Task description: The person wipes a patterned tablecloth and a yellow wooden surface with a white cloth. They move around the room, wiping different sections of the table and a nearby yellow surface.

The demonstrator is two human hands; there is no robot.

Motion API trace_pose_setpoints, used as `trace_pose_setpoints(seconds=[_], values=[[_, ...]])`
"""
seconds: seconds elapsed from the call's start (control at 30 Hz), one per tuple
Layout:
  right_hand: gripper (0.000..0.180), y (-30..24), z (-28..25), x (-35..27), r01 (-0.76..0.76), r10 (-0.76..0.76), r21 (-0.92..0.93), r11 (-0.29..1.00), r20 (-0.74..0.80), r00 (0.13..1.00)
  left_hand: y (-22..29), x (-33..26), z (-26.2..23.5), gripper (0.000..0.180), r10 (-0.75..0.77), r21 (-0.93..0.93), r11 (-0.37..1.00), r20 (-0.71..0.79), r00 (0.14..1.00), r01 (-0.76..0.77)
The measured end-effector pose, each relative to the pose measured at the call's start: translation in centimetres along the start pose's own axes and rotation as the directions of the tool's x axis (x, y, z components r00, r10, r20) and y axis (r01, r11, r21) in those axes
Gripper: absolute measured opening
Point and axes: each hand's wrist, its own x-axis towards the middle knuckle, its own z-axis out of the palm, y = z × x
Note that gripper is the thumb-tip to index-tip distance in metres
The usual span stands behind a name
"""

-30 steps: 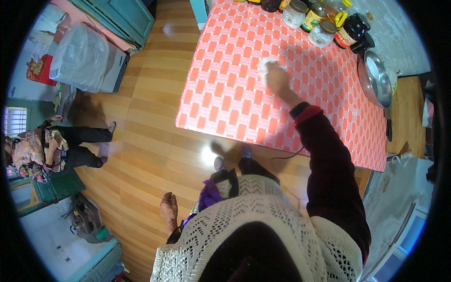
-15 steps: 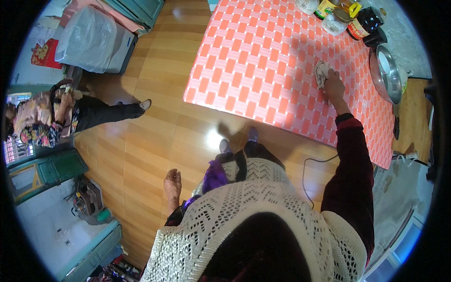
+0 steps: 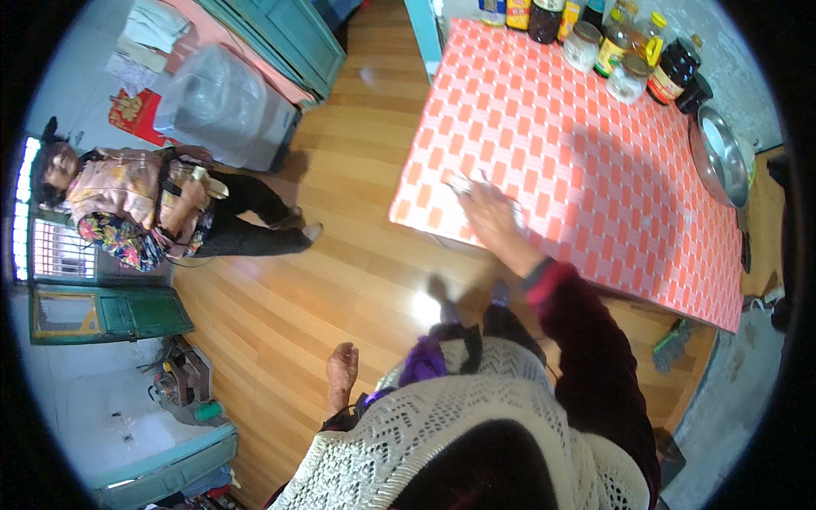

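Note:
My right hand [image 3: 489, 211] presses a pale cloth [image 3: 460, 184] flat against the red-and-white checked tablecloth [image 3: 544, 161], close to the table's near left corner. Most of the cloth lies hidden beneath the palm; only its edge shows at the fingertips. My left hand [image 3: 342, 367] hangs beside my body above the wooden floor, its fingers loosely curled with nothing visible in them.
Several bottles and jars [image 3: 627, 78] line the far edge of the table. A metal basin [image 3: 722, 161] stands at its right end. Another person [image 3: 161, 204] stands on the left, near a plastic-covered box [image 3: 223, 106]. A brush [image 3: 673, 347] lies on the floor at the right.
My right hand has swept the cloth left and nearer across the table, from its right side to the near left corner. The view has shifted, and the other person has turned somewhat.

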Motion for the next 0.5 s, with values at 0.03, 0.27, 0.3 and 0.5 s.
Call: trace_pose_setpoints(seconds=[0.03, 0.27, 0.3, 0.5], values=[[0.037, 1.9, 0.0, -1.9, -0.018, 0.014, -0.100, 0.995, -0.038, 0.999, 0.3, 0.5, -0.2, 0.027, 0.014, -0.005, 1.000, -0.004, 1.000, -0.014], [0.040, 21.9, -8.0, -16.5, -0.632, 0.708, -0.355, 0.689, 0.143, 0.692, -0.2, 2.6, -2.0, 0.025, 0.161, 0.049, 0.986, -0.036, 0.986, -0.159], [0.040, 23.0, -8.9, -18.0, -0.702, 0.777, -0.373, 0.607, 0.095, 0.622, -0.7, 2.9, -1.9, 0.025, 0.165, 0.030, 0.986, -0.030, 0.986, -0.164], [0.045, 20.3, -6.4, -17.4, -0.645, 0.757, -0.515, 0.565, 0.014, 0.653, -3.2, 3.4, 1.1, 0.025, 0.130, -0.117, 0.986, 0.063, 0.990, -0.122]])
